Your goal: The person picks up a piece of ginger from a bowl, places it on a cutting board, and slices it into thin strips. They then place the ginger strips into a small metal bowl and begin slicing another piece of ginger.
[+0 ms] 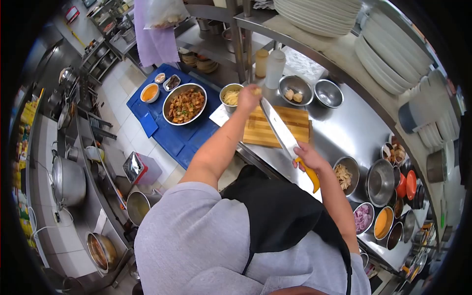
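Observation:
My right hand (310, 158) is wrapped around the yellow handle of a large kitchen knife (279, 127). Its broad blade slants up and left across a striped wooden cutting board (255, 129). My left hand (249, 98) is closed near the blade's tip, above the board's far left corner. Between its fingers is a small pale yellow food piece (257, 91), too small to name surely. Just left of that hand stands a metal container of pale yellow strips (230, 97). A steel bowl (283, 84) holding a few pale chunks (294, 96) sits beyond the board.
On the blue surface at left stand a large bowl of browned food pieces (185, 104) and an orange cup (149, 93). Two squeeze bottles (275, 69) are behind the board. At right are bowls of chopped purple onion (364, 218) and pale slices (343, 176). Plates (319, 17) fill the shelf above.

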The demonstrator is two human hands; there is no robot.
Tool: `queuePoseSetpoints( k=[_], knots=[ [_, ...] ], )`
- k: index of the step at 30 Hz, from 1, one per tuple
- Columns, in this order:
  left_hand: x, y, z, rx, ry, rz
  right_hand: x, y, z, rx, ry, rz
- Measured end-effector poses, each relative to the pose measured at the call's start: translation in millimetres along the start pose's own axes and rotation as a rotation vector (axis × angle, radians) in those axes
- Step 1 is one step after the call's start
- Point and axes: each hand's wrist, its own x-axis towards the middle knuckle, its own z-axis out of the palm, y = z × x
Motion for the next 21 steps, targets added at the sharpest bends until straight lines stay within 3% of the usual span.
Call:
queuePoseSetpoints(
  k=[4,7,10,12,17,21],
  knots=[
    [35,-19,-53,0.177,0.117,-0.085,20,-8,0,-0.013,0.03,-0.036],
    [53,-49,-67,0.32,-0.014,-0.142,9,19,-23,0.006,0.073,-0.038],
    [85,-80,-65,0.552,-0.344,-0.059,-14,43,-43,-0.052,0.16,0.074],
    [95,-74,-72,0.541,-0.355,-0.059,-32,56,-45,0.076,0.297,0.023],
    [116,-53,-95,0.539,-0.338,-0.018,-67,77,-44,0.138,0.384,0.087],
    [102,-41,-97,0.52,-0.201,0.04,-83,107,-36,0.211,0.446,0.084]
  ],
)
